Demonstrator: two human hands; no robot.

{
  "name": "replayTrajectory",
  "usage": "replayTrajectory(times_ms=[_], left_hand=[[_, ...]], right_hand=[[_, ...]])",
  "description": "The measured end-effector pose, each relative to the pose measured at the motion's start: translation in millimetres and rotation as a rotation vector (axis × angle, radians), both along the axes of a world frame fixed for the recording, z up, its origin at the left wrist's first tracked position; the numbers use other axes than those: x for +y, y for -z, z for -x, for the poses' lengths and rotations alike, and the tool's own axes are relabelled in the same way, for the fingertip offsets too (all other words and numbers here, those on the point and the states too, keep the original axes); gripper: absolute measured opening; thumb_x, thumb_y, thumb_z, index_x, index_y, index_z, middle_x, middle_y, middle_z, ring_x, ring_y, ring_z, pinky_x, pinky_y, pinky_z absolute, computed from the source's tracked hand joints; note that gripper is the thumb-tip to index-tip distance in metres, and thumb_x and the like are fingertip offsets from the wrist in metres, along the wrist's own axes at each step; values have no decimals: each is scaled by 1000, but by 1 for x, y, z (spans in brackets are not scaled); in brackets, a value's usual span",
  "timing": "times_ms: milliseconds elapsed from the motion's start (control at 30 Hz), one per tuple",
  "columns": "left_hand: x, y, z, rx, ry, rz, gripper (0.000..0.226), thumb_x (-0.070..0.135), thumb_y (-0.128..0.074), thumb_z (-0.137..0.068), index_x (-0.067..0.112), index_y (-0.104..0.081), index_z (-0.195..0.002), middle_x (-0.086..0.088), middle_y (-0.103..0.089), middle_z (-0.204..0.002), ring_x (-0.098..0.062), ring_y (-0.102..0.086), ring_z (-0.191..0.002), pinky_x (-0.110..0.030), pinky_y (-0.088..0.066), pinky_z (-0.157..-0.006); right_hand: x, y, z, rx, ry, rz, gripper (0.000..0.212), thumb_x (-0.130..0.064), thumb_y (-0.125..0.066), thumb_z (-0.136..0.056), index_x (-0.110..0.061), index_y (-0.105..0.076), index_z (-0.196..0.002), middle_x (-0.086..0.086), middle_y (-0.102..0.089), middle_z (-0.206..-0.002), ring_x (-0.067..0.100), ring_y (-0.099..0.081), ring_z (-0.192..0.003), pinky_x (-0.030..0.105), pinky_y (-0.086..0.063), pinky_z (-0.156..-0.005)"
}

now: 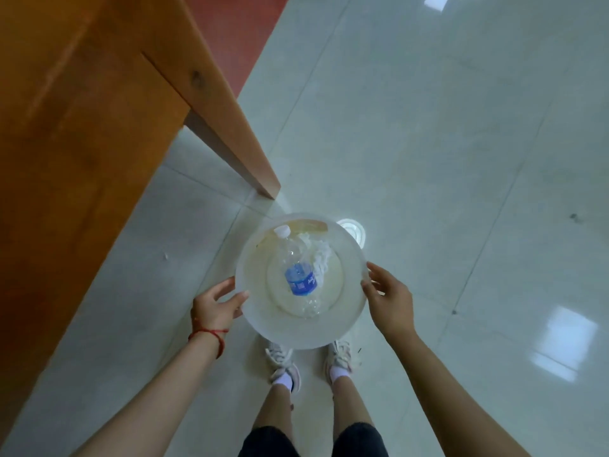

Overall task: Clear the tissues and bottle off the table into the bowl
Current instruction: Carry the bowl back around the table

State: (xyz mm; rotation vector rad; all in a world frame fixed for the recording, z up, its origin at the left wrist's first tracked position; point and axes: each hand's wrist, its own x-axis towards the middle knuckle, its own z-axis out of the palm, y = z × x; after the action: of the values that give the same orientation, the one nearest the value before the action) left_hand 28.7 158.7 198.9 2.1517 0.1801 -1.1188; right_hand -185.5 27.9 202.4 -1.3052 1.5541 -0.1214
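A translucent round bowl [296, 338] hangs above the floor in front of my feet and covers the toes of my shoes. Inside it lies a clear plastic bottle [299, 278] with a blue label and a white cap, cap pointing away from me. Crumpled white tissues [319, 255] lie beside the bottle on its right. My left hand [214, 308], with a red string at the wrist, holds the bowl's left rim. My right hand [390, 298] holds the right rim, thumb and fingers at the edge.
The orange wooden table [82, 127] fills the left side, and its leg [230, 150] reaches the floor just beyond the bowl. Glossy pale floor tiles [461, 159] spread to the right. A round white patch [354, 230] shows on the floor behind the bowl.
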Motion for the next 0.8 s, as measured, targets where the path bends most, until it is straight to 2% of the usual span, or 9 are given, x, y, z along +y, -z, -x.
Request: replayTrajectory(times_ms=[67, 133, 233, 333, 433, 567, 633, 800], left_hand=[[-7, 34, -8, 10, -6, -10, 50, -7, -63, -77, -3, -51, -125, -20, -53, -132, -26, -54, -96, -23, -57, -59], [-15, 66, -15, 9, -2, -26, 50, -7, -63, -77, -3, -50, -126, -19, -53, -131, -26, -55, -96, -16, -55, -54], [-25, 112, -27, 14, 6, -43, 51, -5, -64, -77, -2, -50, -126, -20, -54, -131, -26, -56, -95, -24, -57, -62], [-34, 150, -38, 18, 15, -41, 51, -5, -64, -77, -3, -50, -126, -22, -55, -130, -26, -56, -95, -16, -54, -53], [-44, 181, -49, 17, -6, -42, 52, -5, -63, -78, -2, -48, -128, -22, -54, -131, -26, -55, -96, -27, -57, -65], [-52, 210, -58, 29, 2, -45, 53, -4, -63, -78, 0, -48, -129, -20, -55, -130, -26, -57, -95, -35, -55, -77], [-55, 221, -60, 22, 7, -49, 53, -4, -64, -78, 0, -48, -129, -21, -55, -130, -27, -57, -96, -39, -50, -85], [-54, 240, -61, 1, 25, -63, 51, -4, -64, -78, 2, -51, -127, -19, -58, -129, -31, -61, -104, -37, -50, -86]], right_hand=[[-5, 37, -6, 12, -7, -19, 30, -13, -57, -86, -17, -61, -116, -6, -65, -97, 9, -60, -84, 22, -44, -78], [-10, 72, -11, 28, -7, -22, 31, -12, -57, -86, -16, -61, -117, 1, -68, -102, 11, -60, -86, 25, -46, -81], [-19, 117, -21, 51, -1, -17, 33, -13, -57, -86, -16, -59, -119, 6, -69, -107, 13, -61, -90, 32, -50, -87], [-26, 152, -33, 66, 9, -33, 34, -14, -56, -86, -16, -58, -120, 7, -69, -108, 17, -63, -95, 34, -49, -90], [-29, 178, -41, 58, 48, -45, 35, -14, -56, -86, -17, -57, -121, 9, -69, -108, 20, -63, -98, 37, -49, -92], [-31, 206, -48, 50, 92, -51, 36, -12, -57, -85, -18, -57, -121, 10, -68, -110, 20, -63, -101, 37, -48, -94], [-32, 218, -50, 51, 105, -67, 37, -12, -57, -85, -19, -57, -121, 10, -68, -111, 20, -62, -103, 38, -48, -94], [-29, 240, -51, 49, 129, -113, 38, -11, -56, -85, -21, -56, -121, 6, -67, -114, 13, -61, -94, 27, -46, -86]])
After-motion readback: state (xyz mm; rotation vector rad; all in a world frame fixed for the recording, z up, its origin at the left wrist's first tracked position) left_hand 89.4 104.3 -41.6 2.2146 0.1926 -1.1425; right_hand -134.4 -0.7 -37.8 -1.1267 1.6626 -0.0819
